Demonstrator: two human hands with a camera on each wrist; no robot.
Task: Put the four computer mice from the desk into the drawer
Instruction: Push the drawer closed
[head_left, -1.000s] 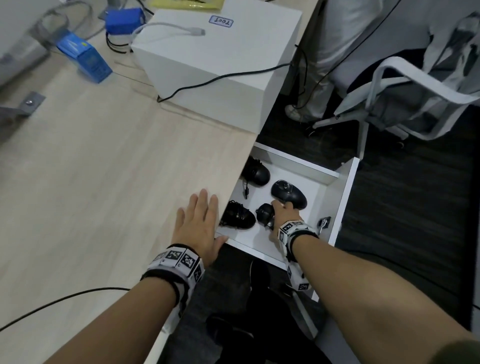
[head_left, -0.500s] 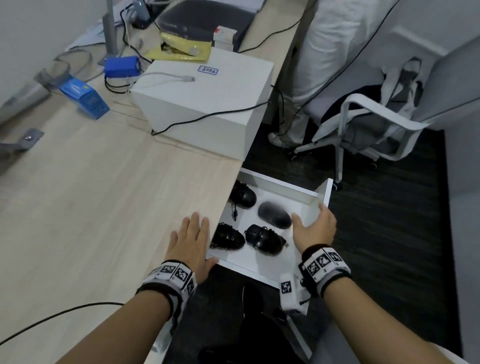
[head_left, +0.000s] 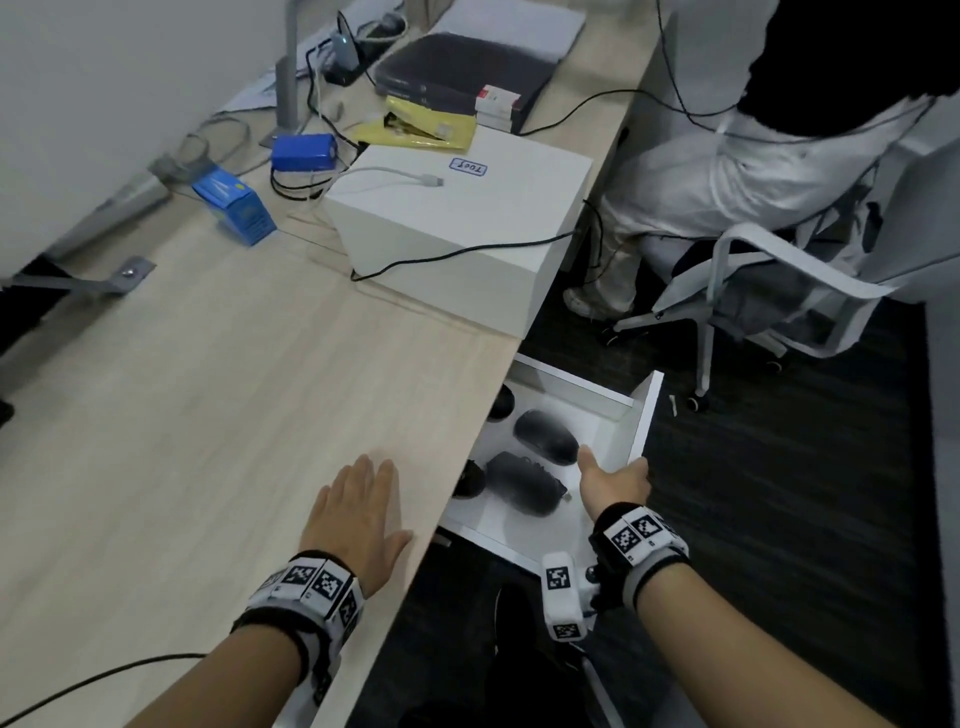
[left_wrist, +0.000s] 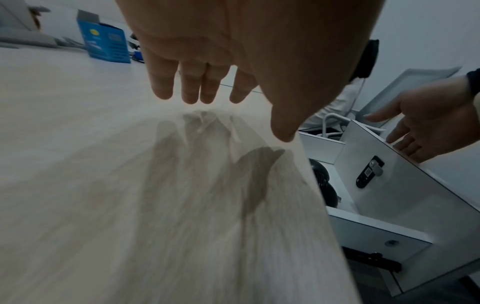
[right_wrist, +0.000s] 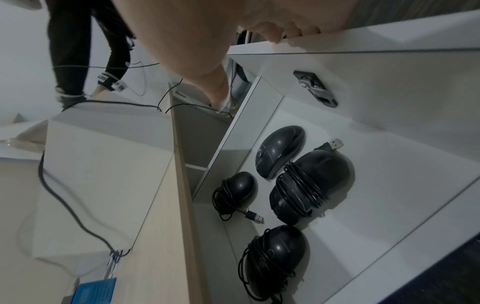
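Several black computer mice lie in the white drawer (head_left: 643, 415). The right wrist view shows a bare mouse (right_wrist: 280, 152) and three with cables wound round them (right_wrist: 311, 185) (right_wrist: 239, 187) (right_wrist: 275, 257). In the head view two mice (head_left: 545, 441) (head_left: 522, 486) show fully, while the desk edge half hides the two others (head_left: 501, 402) (head_left: 470, 480). My right hand (head_left: 613, 480) rests on the top edge of the drawer front (left_wrist: 389, 185), thumb inside, fingers (right_wrist: 272, 30) straight over the outer face. My left hand (head_left: 358, 499) lies flat and empty on the wooden desk (head_left: 208, 415).
A white box (head_left: 457, 223) with a black cable across it stands at the desk edge just beyond the drawer. Blue boxes (head_left: 234, 205), cables and books sit further back. A person (head_left: 727, 156) and a white office chair (head_left: 769, 291) are to the right of the drawer.
My right hand left the mice and moved to the drawer front. The drawer has slid further in under the desk, hiding part of the left two mice. My left hand stayed put.
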